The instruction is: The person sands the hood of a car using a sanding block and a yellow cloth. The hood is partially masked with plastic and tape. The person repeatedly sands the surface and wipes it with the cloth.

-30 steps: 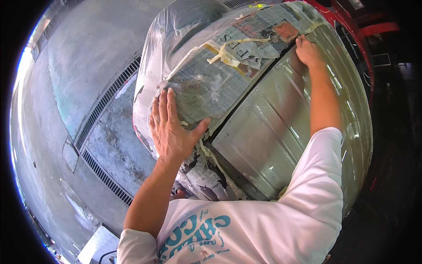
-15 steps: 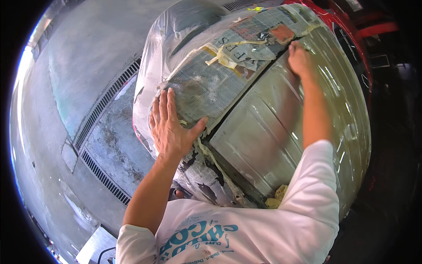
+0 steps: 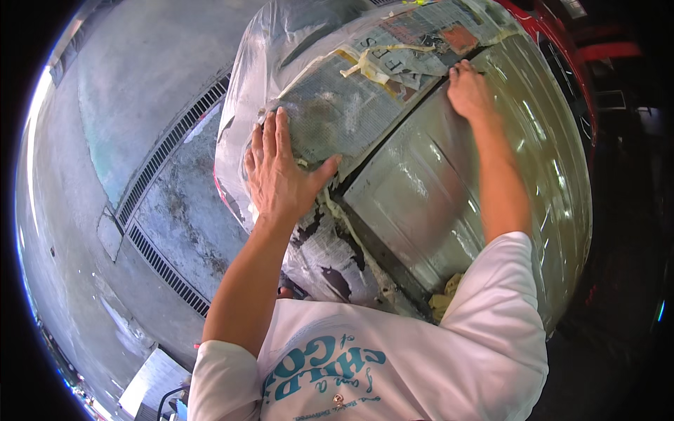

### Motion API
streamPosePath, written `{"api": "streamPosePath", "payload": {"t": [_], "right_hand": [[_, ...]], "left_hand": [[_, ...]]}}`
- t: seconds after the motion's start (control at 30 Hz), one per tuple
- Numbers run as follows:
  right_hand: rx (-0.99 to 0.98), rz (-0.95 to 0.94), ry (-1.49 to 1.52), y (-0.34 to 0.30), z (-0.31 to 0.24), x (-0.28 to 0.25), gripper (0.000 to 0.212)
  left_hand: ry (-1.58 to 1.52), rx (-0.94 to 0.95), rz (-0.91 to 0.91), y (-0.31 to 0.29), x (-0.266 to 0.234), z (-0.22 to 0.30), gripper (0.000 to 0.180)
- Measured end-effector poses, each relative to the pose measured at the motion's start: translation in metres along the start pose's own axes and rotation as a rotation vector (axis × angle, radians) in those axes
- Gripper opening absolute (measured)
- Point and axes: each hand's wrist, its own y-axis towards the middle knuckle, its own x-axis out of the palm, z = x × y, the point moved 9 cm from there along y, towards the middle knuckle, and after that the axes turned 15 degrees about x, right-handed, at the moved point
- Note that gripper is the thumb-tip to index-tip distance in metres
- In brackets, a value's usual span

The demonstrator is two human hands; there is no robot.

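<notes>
My left hand [image 3: 281, 175] lies with its fingers spread on the newspaper masking [image 3: 337, 119] that covers part of a car body. Its thumb rests close to the dark gap beside a bare, wet-looking brownish car panel [image 3: 407, 189]. At the far end of that panel's edge, my right hand [image 3: 470, 95] is closed, its bent fingertips pressed along the gap. What it holds, if anything, is hidden under the fingers. A torn strip of masking tape [image 3: 368, 67] hangs loose on the newspaper.
Clear plastic sheeting [image 3: 246, 91] drapes the car's left side. A crumpled yellow cloth [image 3: 444, 300] sits at the panel's near edge, by my body. On the floor runs a drain grate [image 3: 168, 147]. Something red and glossy [image 3: 537, 31], like another car, stands at the far right.
My right hand has slid a little nearer along the panel's edge. The left hand stays on the newspaper, moved slightly forward at most. The whole view has shifted a bit.
</notes>
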Motion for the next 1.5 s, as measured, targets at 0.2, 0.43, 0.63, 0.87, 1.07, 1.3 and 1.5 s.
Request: {"api": "streamPosePath", "payload": {"t": [0.2, 0.43, 0.63, 0.87, 1.07, 1.3, 1.5], "right_hand": [[-0.195, 0.016, -0.063, -0.137, -0.076, -0.008, 0.047], [-0.054, 0.055, 0.133, -0.043, -0.014, 0.001, 0.042], [0.181, 0.076, 0.112, 0.141, 0.090, 0.019, 0.047], [0.126, 0.015, 0.073, 0.076, 0.048, 0.014, 0.058], [-0.076, -0.057, -0.056, -0.042, -0.038, -0.003, 0.049], [-0.209, 0.086, -0.024, -0.169, -0.086, -0.008, 0.050], [-0.411, -0.032, 0.084, -0.284, -0.117, -0.010, 0.061]], "left_hand": [[0.000, 0.005, 0.013, 0.000, -0.003, 0.002, 0.117], [0.001, -0.005, -0.021, 0.000, 0.000, 0.001, 0.119], [0.006, 0.036, -0.003, 0.001, 0.001, 0.002, 0.119], [-0.002, 0.027, 0.033, -0.004, -0.004, -0.002, 0.119], [-0.030, 0.022, 0.048, -0.007, 0.000, -0.006, 0.119], [-0.049, 0.025, 0.052, -0.002, -0.005, 0.000, 0.121], [-0.051, 0.018, 0.075, -0.010, -0.007, -0.004, 0.122]]}}
